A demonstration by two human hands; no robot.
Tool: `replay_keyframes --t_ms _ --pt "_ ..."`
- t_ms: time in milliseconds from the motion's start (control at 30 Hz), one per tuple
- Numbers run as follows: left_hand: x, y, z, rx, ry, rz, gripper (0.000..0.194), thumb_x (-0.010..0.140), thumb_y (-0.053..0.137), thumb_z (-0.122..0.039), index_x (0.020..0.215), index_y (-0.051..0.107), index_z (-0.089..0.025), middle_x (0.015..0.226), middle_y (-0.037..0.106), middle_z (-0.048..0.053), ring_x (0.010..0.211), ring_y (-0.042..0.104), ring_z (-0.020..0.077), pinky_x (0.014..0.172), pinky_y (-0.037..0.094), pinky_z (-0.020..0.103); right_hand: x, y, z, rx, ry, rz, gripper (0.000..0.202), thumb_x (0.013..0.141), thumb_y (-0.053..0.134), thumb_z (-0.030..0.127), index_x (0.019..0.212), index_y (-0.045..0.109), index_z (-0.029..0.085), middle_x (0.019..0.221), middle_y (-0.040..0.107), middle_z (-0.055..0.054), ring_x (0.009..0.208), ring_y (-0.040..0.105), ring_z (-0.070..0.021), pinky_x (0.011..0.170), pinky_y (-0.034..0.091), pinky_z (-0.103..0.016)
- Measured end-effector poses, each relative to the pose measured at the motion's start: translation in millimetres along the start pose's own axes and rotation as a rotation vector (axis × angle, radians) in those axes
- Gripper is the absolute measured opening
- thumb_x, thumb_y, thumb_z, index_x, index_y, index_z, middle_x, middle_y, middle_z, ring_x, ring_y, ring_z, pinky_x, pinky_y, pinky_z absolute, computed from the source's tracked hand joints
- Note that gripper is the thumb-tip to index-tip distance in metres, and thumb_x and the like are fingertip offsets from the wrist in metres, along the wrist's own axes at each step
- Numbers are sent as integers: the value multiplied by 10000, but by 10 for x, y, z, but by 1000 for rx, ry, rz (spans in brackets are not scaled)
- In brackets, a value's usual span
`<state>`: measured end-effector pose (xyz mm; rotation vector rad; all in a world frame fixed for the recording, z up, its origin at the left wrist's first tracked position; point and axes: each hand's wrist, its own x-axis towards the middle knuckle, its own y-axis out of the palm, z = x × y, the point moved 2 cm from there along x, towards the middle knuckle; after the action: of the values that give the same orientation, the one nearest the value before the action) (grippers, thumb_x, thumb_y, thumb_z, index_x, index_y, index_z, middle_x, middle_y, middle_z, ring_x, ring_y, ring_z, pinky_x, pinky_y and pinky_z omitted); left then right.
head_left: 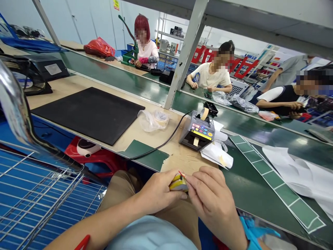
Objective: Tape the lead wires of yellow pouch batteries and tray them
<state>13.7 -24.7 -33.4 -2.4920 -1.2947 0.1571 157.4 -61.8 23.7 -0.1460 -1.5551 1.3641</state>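
My left hand [163, 191] is wrapped round a small yellow-and-grey pack [179, 184], held above my lap at the near edge of the bench. A short red wire [180, 173] sticks up at the pack's end. My right hand [209, 194] pinches at that same end, thumb and fingertips pressed together. What lies between those fingertips is too small to make out. Just beyond my hands stands a tape dispenser [199, 132] with coloured buttons, and a short piece of tan tape [196, 141] pokes from its front slot.
Left on the bench lies a black mat [91, 113], with a crumpled plastic bag [153, 120] beside it. White backing sheets [217, 154] and a strip of green rectangles [275, 180] lie to the right. A wire rack [39, 201] stands lower left. Several people sit across the bench.
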Motion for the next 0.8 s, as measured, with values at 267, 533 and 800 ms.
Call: replay_keyframes --t_ms 267,533,800 --pt "-14 107 62 115 -36 -90 45 804 542 -206 844 528 -193 732 583 -35 667 536 133 605 388 199 -87 120 220 -189 7 27 255 778 525 55 1013 616 15 868 636 -142 931 484 -289 843 363 -474" --pt "17 60 251 239 77 -199 150 845 546 -230 989 561 -191 859 664 26 775 607 176 703 437 249 -109 125 142 55 94 53 314 820 526 108 1124 601 94 918 643 -102 926 517 -252 842 372 -438" --pt "-3 -43 221 -118 -80 -215 275 725 676 -175 987 594 -197 862 660 -19 775 591 151 725 446 236 -327 312 -836 965 1116 -539 310 701 704 455 829 670 175 757 619 -28 687 555 -151 625 473 -282"
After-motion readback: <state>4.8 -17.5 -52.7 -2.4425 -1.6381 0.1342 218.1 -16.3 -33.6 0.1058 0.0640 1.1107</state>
